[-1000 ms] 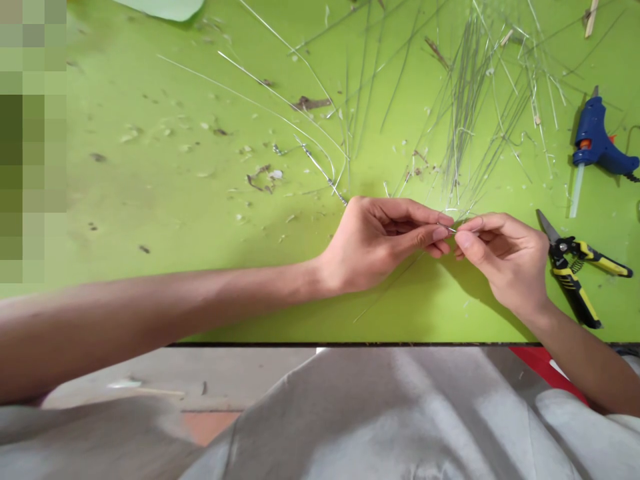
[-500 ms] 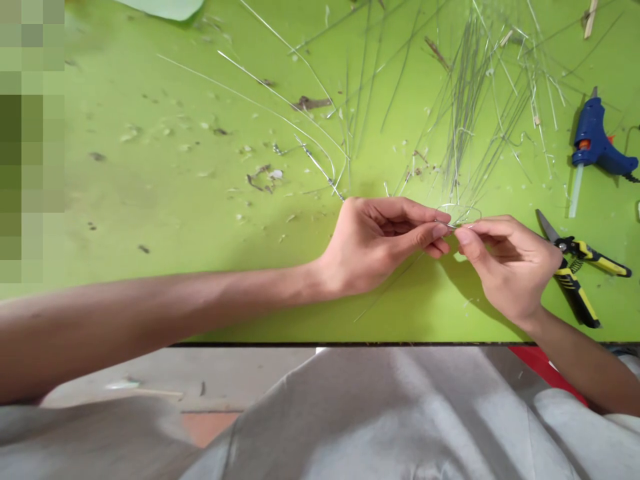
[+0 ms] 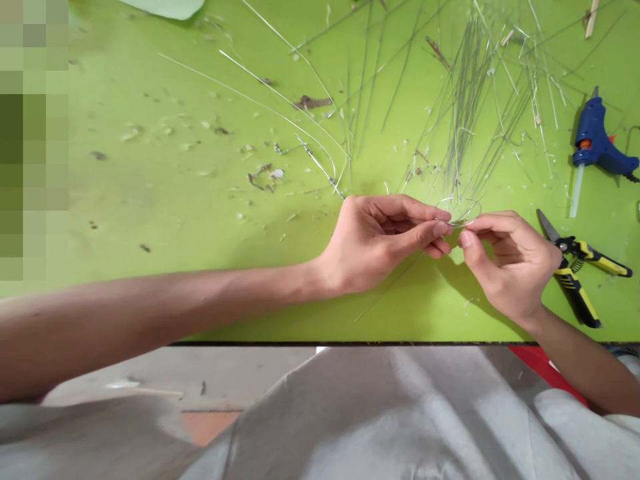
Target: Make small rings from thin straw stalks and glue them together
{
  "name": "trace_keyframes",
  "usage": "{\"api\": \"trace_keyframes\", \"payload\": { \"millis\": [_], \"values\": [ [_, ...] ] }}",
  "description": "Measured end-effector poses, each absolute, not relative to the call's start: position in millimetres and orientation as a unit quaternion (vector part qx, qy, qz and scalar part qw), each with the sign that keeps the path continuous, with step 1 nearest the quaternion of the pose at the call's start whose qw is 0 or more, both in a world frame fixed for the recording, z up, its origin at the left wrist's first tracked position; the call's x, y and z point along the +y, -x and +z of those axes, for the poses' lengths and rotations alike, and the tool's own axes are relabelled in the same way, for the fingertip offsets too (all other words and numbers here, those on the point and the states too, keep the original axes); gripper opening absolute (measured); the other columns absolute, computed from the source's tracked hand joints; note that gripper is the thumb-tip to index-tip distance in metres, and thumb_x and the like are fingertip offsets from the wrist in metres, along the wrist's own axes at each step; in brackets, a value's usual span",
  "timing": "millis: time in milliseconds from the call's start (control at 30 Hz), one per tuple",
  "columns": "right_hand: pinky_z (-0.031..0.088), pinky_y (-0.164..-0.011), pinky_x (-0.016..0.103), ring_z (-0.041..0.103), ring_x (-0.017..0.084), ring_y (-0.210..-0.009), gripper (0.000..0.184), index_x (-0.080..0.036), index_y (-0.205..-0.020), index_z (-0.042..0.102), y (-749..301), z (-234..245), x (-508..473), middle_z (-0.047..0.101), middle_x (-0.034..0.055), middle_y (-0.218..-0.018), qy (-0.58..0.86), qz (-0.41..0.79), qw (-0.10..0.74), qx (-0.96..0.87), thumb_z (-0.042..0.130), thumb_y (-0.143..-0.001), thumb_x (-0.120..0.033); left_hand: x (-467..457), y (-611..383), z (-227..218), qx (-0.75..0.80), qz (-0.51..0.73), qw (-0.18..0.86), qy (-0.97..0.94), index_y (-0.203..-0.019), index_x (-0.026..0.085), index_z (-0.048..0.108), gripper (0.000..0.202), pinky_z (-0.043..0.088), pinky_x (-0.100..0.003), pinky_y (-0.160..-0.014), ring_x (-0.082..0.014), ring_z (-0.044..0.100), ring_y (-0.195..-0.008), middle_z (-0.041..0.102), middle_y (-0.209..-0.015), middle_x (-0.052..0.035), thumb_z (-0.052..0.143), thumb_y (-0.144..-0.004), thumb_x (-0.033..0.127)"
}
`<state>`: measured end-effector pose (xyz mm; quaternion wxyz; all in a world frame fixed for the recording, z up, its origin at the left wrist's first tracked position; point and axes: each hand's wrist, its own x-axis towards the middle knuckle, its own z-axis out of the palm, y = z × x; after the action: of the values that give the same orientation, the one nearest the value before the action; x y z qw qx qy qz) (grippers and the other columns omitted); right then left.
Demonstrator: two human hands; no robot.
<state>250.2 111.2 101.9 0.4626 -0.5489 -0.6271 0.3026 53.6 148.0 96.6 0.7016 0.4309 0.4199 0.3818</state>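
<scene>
Holding a wire loop (image 3: 457,225) over the green surface (image 3: 215,227): our left hand (image 3: 383,243) has its grip clamped on it, right hand (image 3: 517,260) fingertips at it, can't tell if together. Loose wires (image 3: 466,107) clutter just beyond; cutters (image 3: 564,246) beside our right hand, blue glue gun (image 3: 593,130) farther up. Cutter lettering too small to read

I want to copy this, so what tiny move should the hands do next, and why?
Maybe the right hand should gently pinch the wire loop. The left hand holds it, while the right hand's thumb and index finger look slightly parted beside it, so a second grip could help steady it.
</scene>
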Motion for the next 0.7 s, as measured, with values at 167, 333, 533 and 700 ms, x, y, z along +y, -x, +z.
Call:
{"api": "trace_keyframes", "payload": {
  "millis": [167, 333, 533, 700],
  "values": [
    [0.069, -0.073, 0.039, 0.075, 0.021, -0.079, 0.010, -0.030, -0.100, 0.081, -251.5, 99.0, 110.8, 0.081, 0.0039, -0.092, 0.541, 0.260, 0.455, -0.658, 0.083, -0.092, -0.024, 147.3, -54.4, 97.1, 0.424, 0.387, 0.702, -0.422, -0.092, 0.013, 0.084, 0.043, 0.074, -0.031, -0.075, -0.0237, 0.085, -0.078, 0.086, -0.086, -0.0102, 0.097, -0.080, 0.052],
    [0.068, -0.072, 0.039, 0.075, 0.020, -0.078, 0.018, -0.031, -0.103, 0.082, -252.6, 96.6, 111.5, 0.081, 0.0028, -0.092, 0.517, 0.251, 0.470, -0.669, 0.084, -0.090, -0.019, 146.7, -54.4, 97.7, 0.423, 0.388, 0.705, -0.418, -0.092, 0.012, 0.084, 0.039, 0.074, -0.030, -0.075, -0.0231, 0.085, -0.078, 0.086, -0.087, -0.0097, 0.097, -0.080, 0.047],
    [0.068, -0.070, 0.037, 0.075, 0.020, -0.078, 0.005, -0.029, -0.096, 0.081, -251.3, 101.9, 112.3, 0.080, 0.0043, -0.090, 0.517, 0.320, 0.464, -0.644, 0.082, -0.092, -0.027, 148.5, -53.2, 98.2, 0.419, 0.383, 0.710, -0.416, -0.091, 0.013, 0.083, 0.038, 0.074, -0.031, -0.074, -0.0234, 0.085, -0.076, 0.085, -0.084, -0.0090, 0.097, -0.080, 0.047],
    [0.063, -0.062, 0.028, 0.071, 0.014, -0.070, 0.013, -0.026, -0.096, 0.079, -256.8, 97.6, 116.5, 0.077, 0.0003, -0.084, 0.475, 0.514, 0.464, -0.544, 0.083, -0.094, -0.038, 151.6, -51.5, 97.3, 0.390, 0.371, 0.731, -0.418, -0.088, 0.013, 0.083, 0.040, 0.074, -0.033, -0.073, -0.0255, 0.085, -0.076, 0.084, -0.079, -0.0086, 0.097, -0.080, 0.050]
  ]
}}
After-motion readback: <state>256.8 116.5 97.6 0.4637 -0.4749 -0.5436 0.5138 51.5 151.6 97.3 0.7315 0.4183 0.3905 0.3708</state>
